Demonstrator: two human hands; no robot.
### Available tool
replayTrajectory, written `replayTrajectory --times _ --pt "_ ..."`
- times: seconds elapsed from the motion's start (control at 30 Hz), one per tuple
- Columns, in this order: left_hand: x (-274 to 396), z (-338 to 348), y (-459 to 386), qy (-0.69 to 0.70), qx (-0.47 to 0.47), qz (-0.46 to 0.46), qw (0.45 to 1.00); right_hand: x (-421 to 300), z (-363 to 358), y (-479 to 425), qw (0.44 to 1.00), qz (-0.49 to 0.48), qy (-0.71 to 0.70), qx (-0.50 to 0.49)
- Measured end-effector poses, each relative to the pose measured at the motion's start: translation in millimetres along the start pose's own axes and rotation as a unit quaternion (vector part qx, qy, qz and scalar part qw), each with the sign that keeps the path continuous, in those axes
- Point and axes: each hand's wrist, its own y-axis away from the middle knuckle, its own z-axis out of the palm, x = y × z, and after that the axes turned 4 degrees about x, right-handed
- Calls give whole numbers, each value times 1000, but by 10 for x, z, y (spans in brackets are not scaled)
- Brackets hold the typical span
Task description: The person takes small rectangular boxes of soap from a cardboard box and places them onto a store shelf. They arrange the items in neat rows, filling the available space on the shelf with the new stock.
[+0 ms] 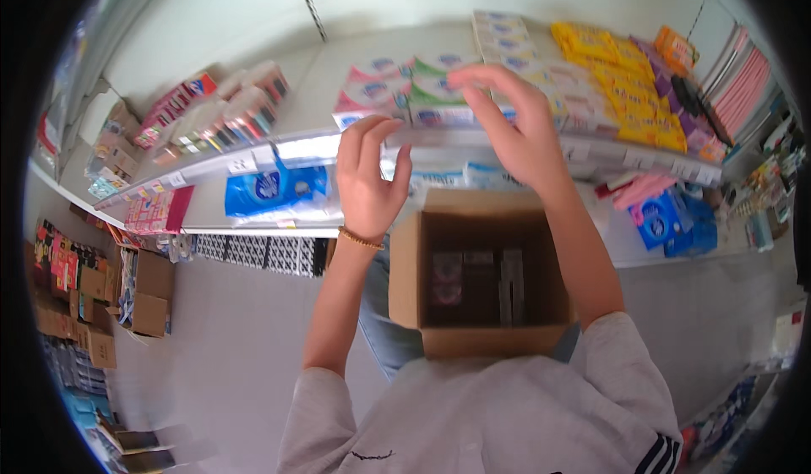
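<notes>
My left hand [372, 176], with a beaded bracelet at the wrist, is just in front of the shelf edge with its thumb and fingers apart and nothing in it. Its fingertips are nearest to the pink-and-white cartons [370, 97], stacked at the shelf front. My right hand [516, 125] is raised over the green-and-white cartons [440, 97], fingers bent and spread, holding nothing I can see. Whether its fingertips touch them is unclear. Below, between my forearms, an open cardboard box [405, 271] sits near my legs, with a few small cartons [447, 277] in its dark inside.
Yellow packets [640, 94] and white cartons [504, 33] fill the shelf's right part. Clear containers [253, 103] stand on its left. Below lies a blue pack [275, 192]; another blue pack [659, 220] is at right. Opened cardboard boxes [152, 290] stand on the left floor.
</notes>
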Motion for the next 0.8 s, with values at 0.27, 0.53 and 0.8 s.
replayTrajectory --times 0.27,0.53,0.8 --pt "623 707 959 143 -430 65 889 422 -431 2370 878 380 81 -279" --pt "615 2014 2851 18 -803 176 569 481 -333 3182 770 422 183 -443" --pt "-95 2216 4823 -68 -783 78 613 447 -281 3279 791 417 169 -414"
